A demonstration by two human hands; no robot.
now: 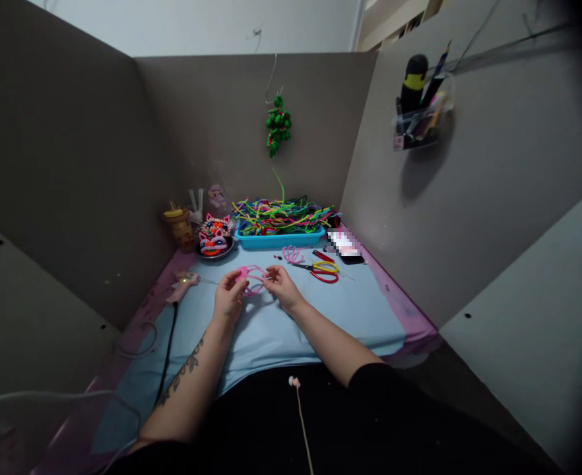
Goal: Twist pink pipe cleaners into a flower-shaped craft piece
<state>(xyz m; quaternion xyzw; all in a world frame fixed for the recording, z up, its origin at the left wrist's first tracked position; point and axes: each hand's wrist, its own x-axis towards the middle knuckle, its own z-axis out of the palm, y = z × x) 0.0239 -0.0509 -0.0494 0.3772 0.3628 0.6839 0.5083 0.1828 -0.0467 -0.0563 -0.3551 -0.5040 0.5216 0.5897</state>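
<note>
In front of the tray (281, 242), our left hand (227, 297) and right hand (282, 287) pinch pink loops (242, 272), likely light, bendy; hold the ends.

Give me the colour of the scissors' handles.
The scissors have one yellow handle and one red handle, best seen in the head view, the only one.

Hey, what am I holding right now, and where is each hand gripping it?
A pink looped piece. Your left hand pinches its denser left end; your right hand holds the loops at the right end.
</note>
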